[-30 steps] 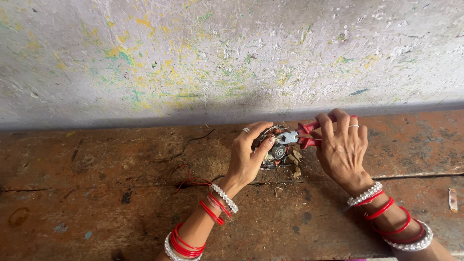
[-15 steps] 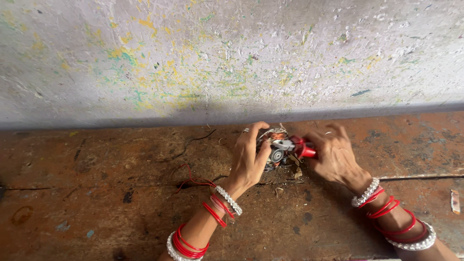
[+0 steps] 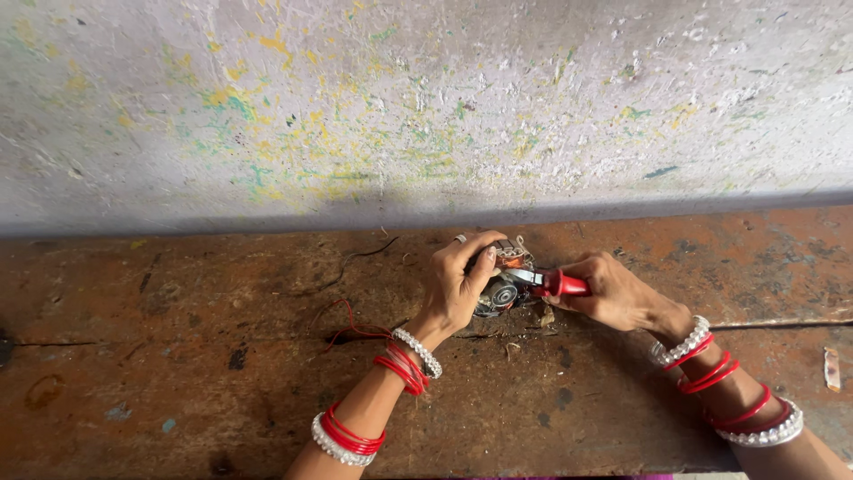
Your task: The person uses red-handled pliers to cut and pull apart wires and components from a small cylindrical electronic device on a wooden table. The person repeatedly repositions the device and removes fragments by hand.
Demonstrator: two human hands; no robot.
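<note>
Bangles, red and beaded white, ring both your wrists nearest you, over the rusty bench. Your left hand wraps around the small motor, fingers curled over its top, holding it steady on the bench. Just right of the motor, your right hand grips red-handled pliers, whose metal tip touches the motor's side. Left of the motor, a thin red wire trails across the bench. Beyond the motor rises the paint-speckled wall.
</note>
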